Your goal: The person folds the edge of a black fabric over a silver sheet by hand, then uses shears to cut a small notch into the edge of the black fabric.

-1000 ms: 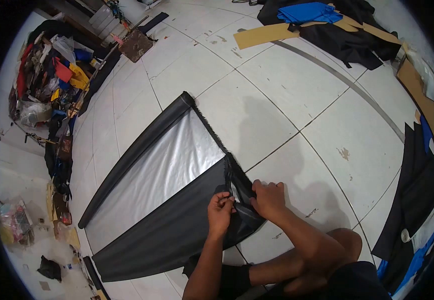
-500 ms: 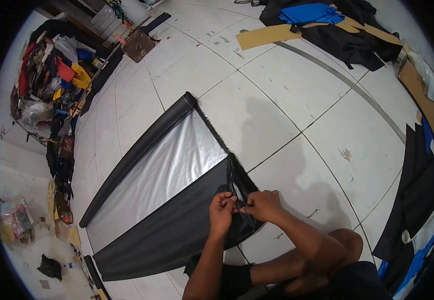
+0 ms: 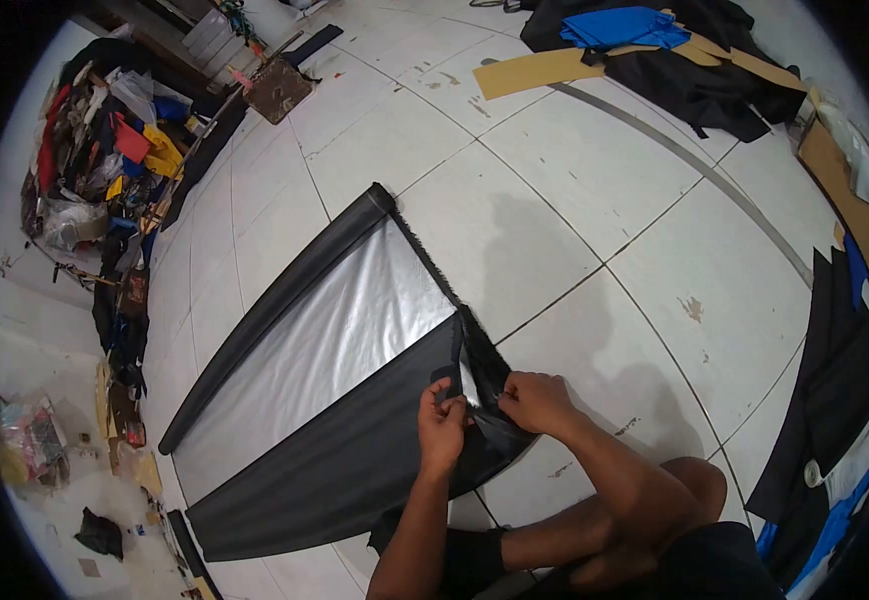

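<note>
A long piece of black fabric (image 3: 345,470) with a silvery inner face (image 3: 355,310) lies on the floor, its far long side rolled or folded into a dark band (image 3: 275,310). At its near right end, the edge is folded open, showing a bit of the silver side. My left hand (image 3: 442,425) pinches a dark flap of this fabric between thumb and fingers. Close beside it, my right hand (image 3: 535,400) is closed on the fabric's outer edge. The fingertips of the right hand are partly hidden.
White floor tiles (image 3: 555,220) surround the fabric. Black and blue cloth with tan strips (image 3: 540,72) lies at the top right. A long grey strip (image 3: 695,160) curves nearby. Dark fabric pieces (image 3: 805,390) lie at right; a cluttered heap (image 3: 115,150) stands at left.
My hands have moved slightly apart. The left has turned up the flap, and the right has shifted up along the edge, so the fold gapes wider and more silver shows.
</note>
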Demonstrator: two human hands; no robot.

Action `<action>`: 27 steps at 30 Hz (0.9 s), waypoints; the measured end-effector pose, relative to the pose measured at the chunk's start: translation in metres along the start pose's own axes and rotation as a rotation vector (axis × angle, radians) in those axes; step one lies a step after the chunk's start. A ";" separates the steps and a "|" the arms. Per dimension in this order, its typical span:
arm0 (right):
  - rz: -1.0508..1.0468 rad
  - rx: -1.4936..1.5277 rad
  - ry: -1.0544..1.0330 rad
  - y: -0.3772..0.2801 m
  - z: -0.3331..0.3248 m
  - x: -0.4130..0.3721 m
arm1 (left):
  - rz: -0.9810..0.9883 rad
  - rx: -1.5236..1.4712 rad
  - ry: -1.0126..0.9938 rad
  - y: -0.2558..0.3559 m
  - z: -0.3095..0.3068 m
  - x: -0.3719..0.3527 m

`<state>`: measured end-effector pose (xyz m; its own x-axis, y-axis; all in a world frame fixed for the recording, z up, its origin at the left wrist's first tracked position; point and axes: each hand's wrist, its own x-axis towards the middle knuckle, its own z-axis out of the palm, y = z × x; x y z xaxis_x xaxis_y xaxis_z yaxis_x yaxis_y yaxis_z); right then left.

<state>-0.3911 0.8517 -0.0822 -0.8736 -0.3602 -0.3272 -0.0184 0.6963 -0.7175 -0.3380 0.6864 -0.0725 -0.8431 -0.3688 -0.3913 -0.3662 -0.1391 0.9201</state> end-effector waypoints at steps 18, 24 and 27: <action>0.089 0.361 0.815 0.109 -0.178 -0.126 | 0.649 1.054 0.294 0.011 -0.092 0.004; 0.356 -0.888 0.594 0.255 -0.062 -0.272 | 0.457 1.351 0.288 0.013 -0.127 0.036; 0.244 -1.052 0.785 0.246 -0.037 -0.264 | 0.366 1.364 0.178 0.003 -0.135 0.039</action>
<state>-0.1825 1.1410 -0.1497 -0.9483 0.0446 0.3141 0.1239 0.9636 0.2370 -0.3189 0.5475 -0.0829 -0.9491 -0.3126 -0.0374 -0.3139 0.9303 0.1897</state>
